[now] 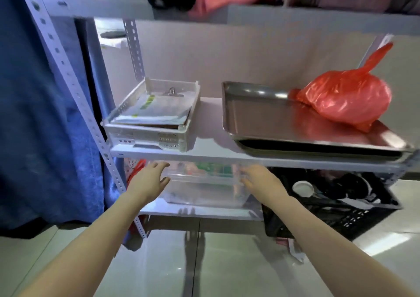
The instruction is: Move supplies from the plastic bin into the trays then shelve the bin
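Both forearms reach in from bottom of frame. Left hand open, fingers spread, at left end of clear plastic bin on lower shelf, centre frame; right hand open at right end. Contact unclear. Above: white tray left, steel tray with red bag right. Black crate lower right, beside bin.

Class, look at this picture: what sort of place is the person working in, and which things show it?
Probably a storeroom or utility corner: a slotted metal shelving rack holding a steel tray, a white plastic tray and a clear plastic bin.
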A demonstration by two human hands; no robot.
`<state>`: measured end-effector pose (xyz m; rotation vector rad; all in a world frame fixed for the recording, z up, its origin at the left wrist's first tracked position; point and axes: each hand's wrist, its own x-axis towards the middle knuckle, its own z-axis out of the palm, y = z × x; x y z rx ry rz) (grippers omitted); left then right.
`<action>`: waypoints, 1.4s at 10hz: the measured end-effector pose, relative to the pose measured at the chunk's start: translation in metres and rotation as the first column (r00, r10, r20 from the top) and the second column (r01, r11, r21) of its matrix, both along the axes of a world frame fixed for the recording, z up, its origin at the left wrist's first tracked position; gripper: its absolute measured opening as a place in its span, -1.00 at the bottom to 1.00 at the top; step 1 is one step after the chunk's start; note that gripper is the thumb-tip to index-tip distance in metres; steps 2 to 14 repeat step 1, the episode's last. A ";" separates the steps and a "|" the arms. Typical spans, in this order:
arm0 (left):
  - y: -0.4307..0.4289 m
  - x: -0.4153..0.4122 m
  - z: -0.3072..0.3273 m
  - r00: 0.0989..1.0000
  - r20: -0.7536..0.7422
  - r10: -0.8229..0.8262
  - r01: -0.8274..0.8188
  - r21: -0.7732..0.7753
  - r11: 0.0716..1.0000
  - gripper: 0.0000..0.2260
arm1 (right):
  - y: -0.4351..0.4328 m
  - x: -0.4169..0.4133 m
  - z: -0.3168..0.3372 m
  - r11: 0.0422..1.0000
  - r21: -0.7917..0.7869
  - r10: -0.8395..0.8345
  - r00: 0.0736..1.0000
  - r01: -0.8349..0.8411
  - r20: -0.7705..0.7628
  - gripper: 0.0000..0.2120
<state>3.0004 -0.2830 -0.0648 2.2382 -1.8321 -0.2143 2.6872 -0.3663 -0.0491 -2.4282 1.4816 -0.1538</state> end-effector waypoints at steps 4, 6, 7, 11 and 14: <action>0.011 -0.008 0.080 0.999 0.012 -0.030 0.030 0.004 1.000 -0.59 | 0.006 -0.005 0.084 1.000 0.017 -0.024 0.999 0.023 0.042 -0.62; 0.011 -0.008 0.080 0.999 0.012 -0.030 0.030 0.004 1.000 -0.59 | 0.006 -0.005 0.084 1.000 0.017 -0.024 0.999 0.023 0.042 -0.62; 0.011 -0.008 0.080 0.999 0.012 -0.030 0.030 0.004 1.000 -0.59 | 0.006 -0.005 0.084 1.000 0.017 -0.024 0.999 0.023 0.042 -0.62; 0.011 -0.008 0.080 0.999 0.012 -0.030 0.030 0.004 1.000 -0.59 | 0.006 -0.005 0.084 1.000 0.017 -0.024 0.999 0.023 0.042 -0.62; 0.011 -0.008 0.080 0.999 0.012 -0.030 0.030 0.004 1.000 -0.59 | 0.006 -0.005 0.084 1.000 0.017 -0.024 0.999 0.023 0.042 -0.62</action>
